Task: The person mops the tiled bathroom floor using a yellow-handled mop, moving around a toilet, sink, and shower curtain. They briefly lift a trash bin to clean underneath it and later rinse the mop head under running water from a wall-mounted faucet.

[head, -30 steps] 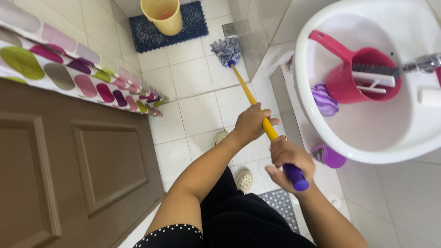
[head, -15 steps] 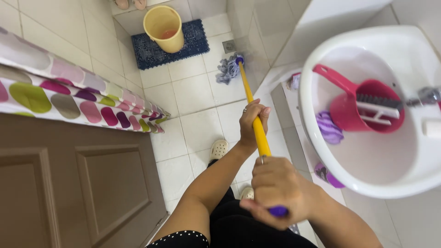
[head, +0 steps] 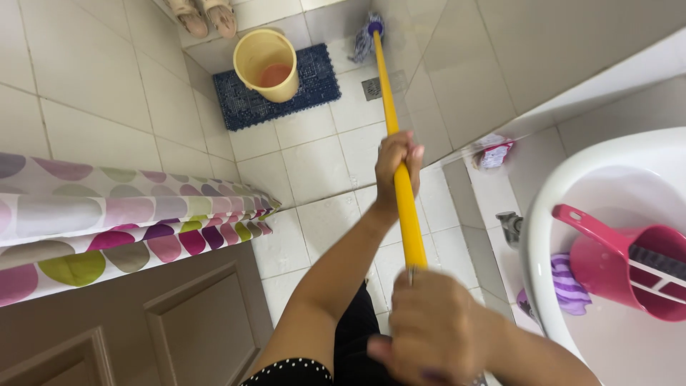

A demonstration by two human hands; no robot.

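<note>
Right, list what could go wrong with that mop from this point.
1. The mop head is working close to the yellow bucket on the blue mat; a sideways sweep might tip it, and it seems to hold liquid.
2. The floor tiles look wet, so slipping seems possible.
3. The right hand grips the top of the yellow handle near the white basin; pulling back could knock it.

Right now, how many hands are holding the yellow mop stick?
2. The left hand grips the mop stick partway down, out over the wet floor tiles. The right hand grips its near end, close to the camera.
</note>
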